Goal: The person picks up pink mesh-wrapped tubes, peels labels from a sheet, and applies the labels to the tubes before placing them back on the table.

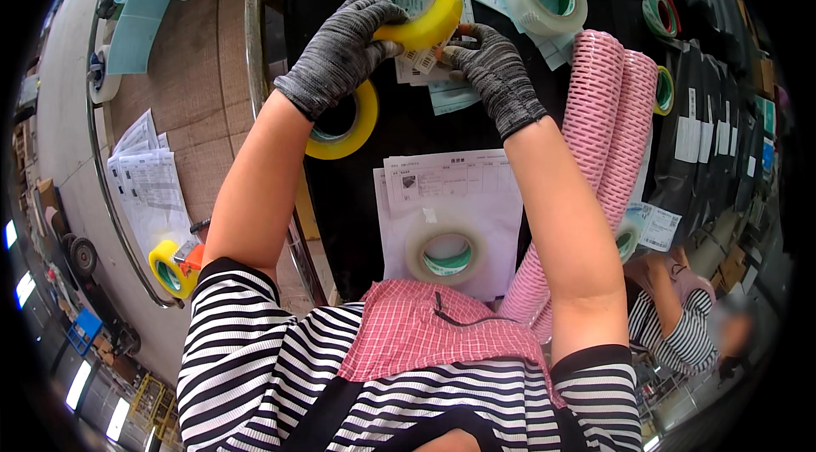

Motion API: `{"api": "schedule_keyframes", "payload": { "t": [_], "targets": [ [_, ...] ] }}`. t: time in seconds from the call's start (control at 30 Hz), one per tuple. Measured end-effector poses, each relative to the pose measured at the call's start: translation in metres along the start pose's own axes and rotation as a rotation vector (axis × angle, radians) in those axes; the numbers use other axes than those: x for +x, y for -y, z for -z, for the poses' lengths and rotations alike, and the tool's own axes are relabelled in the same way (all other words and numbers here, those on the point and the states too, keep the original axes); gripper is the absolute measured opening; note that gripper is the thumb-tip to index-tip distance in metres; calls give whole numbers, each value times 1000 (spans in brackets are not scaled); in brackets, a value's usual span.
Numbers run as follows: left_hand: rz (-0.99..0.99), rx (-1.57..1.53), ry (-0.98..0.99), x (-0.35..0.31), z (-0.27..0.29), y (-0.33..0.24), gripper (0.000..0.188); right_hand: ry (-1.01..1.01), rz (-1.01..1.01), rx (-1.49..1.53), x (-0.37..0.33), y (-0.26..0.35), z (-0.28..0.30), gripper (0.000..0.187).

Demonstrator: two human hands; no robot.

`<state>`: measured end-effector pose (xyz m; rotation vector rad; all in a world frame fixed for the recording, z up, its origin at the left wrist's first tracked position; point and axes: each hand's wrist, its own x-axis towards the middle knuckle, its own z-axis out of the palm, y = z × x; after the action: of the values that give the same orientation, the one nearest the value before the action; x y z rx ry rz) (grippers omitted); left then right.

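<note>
My left hand, in a grey knit glove, grips a roll of yellow packing tape above the black table. Its fingers reach to the roll's core and its thumb lies along the lower edge. My right hand, gloved with fingertips showing, is drawn together at the roll's lower right edge; what lies between its fingers is too small to tell. Behind the roll are labelled papers. Another yellow tape roll lies by my left wrist. To the right, a clear tape roll rests on light-blue sheets.
Two long pink-and-white textured rolls lie beside my right forearm. A clear tape roll sits on printed sheets near me. A metal rail runs along the left. Dark wrapped packages and another person are at right.
</note>
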<state>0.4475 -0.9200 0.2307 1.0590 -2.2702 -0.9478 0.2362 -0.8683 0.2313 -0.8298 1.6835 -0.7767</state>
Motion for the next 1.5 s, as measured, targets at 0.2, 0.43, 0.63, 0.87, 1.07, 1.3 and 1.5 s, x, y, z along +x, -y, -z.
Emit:
{"api": "schedule_keyframes", "payload": {
  "t": [0.2,0.43,0.63,0.87,1.07,1.3,1.5],
  "targets": [
    [-12,-124,-2,-1,5,6,40,6,-28,-288,16,-8,5,41],
    [9,-268,-45,-3,8,19,42,-19,-73,134,11,-5,3,44],
    [47,-252,-11,-3,10,14,44,-37,24,-25,17,3,4,45],
    [102,-275,-12,-5,8,21,43,-47,0,-178,20,17,4,30],
    [85,-317,-40,-3,5,28,41,-23,31,-220,38,-2,6,30],
    [68,-237,-33,-5,8,24,44,-19,45,-287,46,-8,6,33],
    [123,-301,-40,-3,10,18,43,-3,47,-194,43,-9,10,34]
  ]
}}
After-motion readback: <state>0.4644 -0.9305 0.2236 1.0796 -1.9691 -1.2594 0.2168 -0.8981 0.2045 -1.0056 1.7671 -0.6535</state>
